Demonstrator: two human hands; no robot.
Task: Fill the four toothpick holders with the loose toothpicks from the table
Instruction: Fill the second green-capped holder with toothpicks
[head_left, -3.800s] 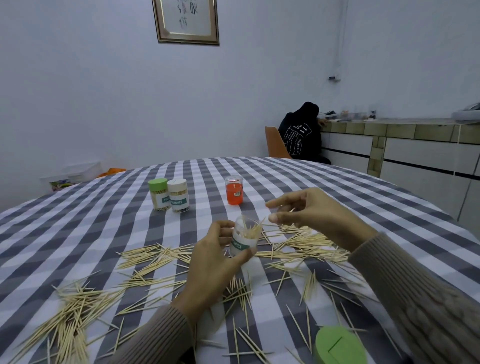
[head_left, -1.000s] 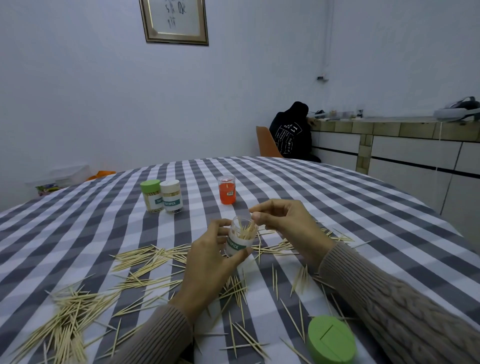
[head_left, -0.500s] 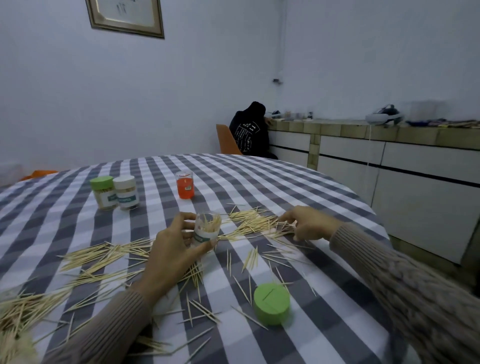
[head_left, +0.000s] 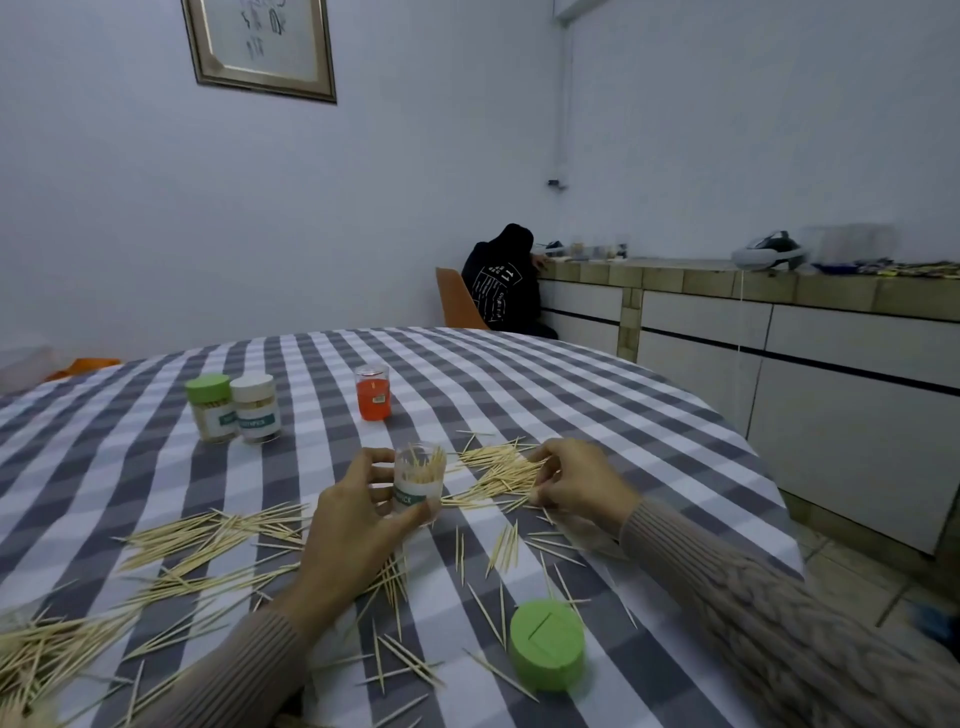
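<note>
Presumably parked upper left as finished: green-lidded holder, white-lidded holder, then orange holder uncapped. Centre, left hand grasping open clear holder, steadied for loading. Right of that, right hand pinching loose toothpicks. Lower right, green lid on checked bench; pale wall and tiled counter beyond.

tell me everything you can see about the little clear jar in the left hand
The jar is a small, clear, plastic-looking cylinder with a white band and a green label strip. It has no lid on and is partly filled with toothpicks standing on end, leaning a little. The left hand grips it around the lower part, roughly upright, near the middle of the checked table. Whether its base touches the cloth cannot be told.
</note>
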